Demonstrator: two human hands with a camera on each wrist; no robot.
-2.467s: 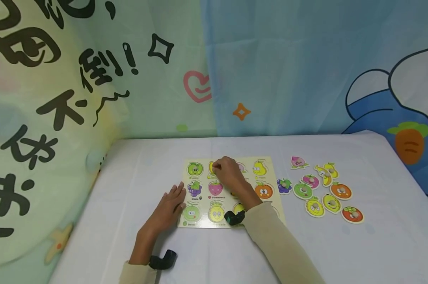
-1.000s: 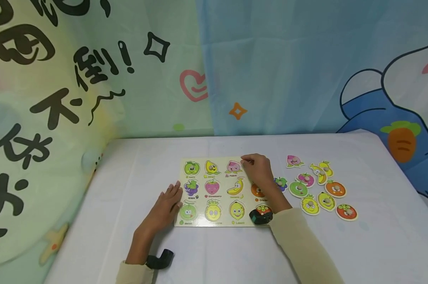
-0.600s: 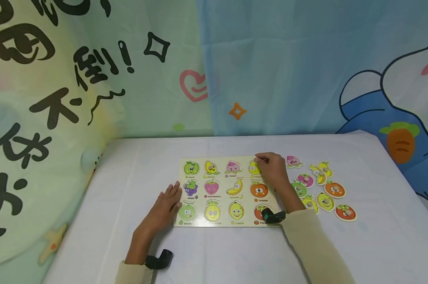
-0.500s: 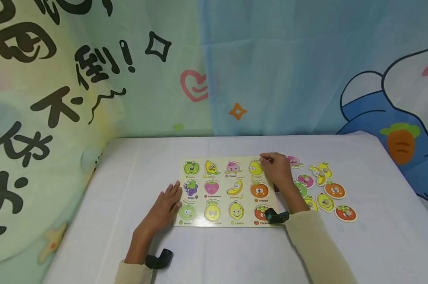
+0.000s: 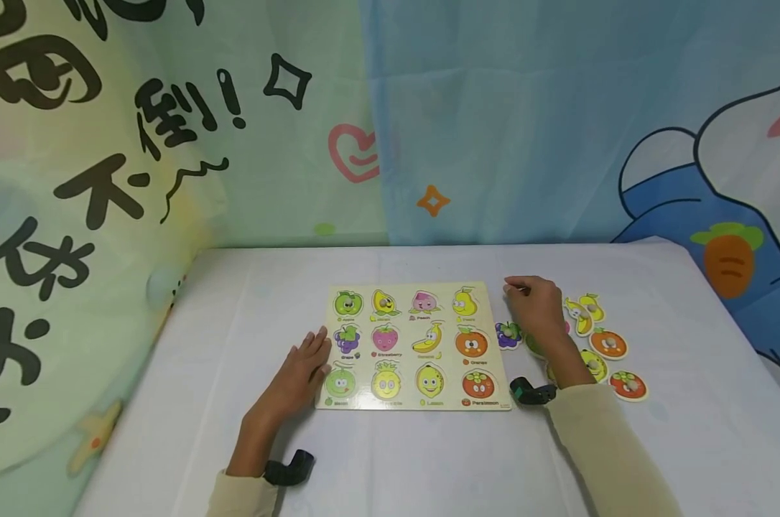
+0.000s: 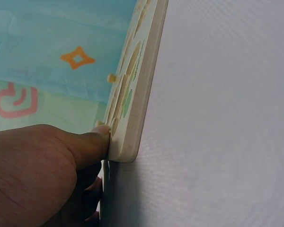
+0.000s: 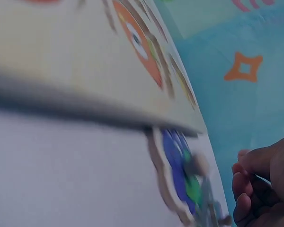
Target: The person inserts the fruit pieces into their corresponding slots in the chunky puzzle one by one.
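A pale yellow fruit puzzle board (image 5: 406,401) lies flat on the white table. My left hand (image 5: 297,378) rests at its left edge with fingers extended; the left wrist view shows the thumb (image 6: 92,144) touching the board's side. A yellow fruit piece (image 5: 384,302) with a knob sits in the board's top row. My right hand (image 5: 537,310) is above the table, right of the board, fingers loosely curled with nothing visible between them. Beneath it, several loose pieces are partly covered. A grape piece (image 5: 509,334) lies between that hand and the board.
Right of the board lie loose knobbed pieces: a banana (image 5: 580,317), a pear (image 5: 592,307), an orange (image 5: 608,344), a lemon (image 5: 594,365) and a persimmon (image 5: 628,385). A patterned curtain (image 5: 493,143) stands behind the table.
My right hand has moved right from the top row of the board to the loose pieces, covering the peach piece. The left hand has stayed at the board's left edge.
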